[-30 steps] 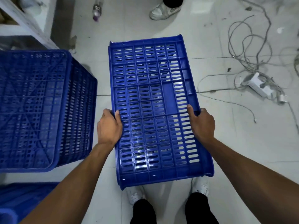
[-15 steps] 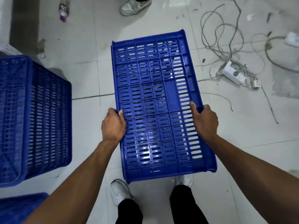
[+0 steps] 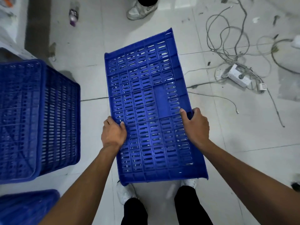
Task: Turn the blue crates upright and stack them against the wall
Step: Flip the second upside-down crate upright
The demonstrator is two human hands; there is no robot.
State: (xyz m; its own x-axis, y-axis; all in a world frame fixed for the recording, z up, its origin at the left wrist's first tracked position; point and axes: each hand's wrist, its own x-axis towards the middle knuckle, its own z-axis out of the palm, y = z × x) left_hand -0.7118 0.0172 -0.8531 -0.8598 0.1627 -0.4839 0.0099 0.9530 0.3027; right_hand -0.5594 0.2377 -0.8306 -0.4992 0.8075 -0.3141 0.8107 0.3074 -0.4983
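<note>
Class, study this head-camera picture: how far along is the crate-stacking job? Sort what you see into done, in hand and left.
Done: nothing clearly; no finished stack shows. In hand: the left hand and right hand grip the long edges of a slotted blue plastic crate, its base facing the camera. Left: a second blue slotted crate at left, seemingly overturned, and another blue crate corner near the bottom edge.

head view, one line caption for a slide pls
Both hands, left and right, grip a blue crate above the tiled floor.

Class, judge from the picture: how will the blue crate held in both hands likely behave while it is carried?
The blue crate probably stays stiff: it spans out flat beyond the left hand and right hand. Its slotted walls suggest it is light for its size. Glossy plastic may be slippery.
</note>
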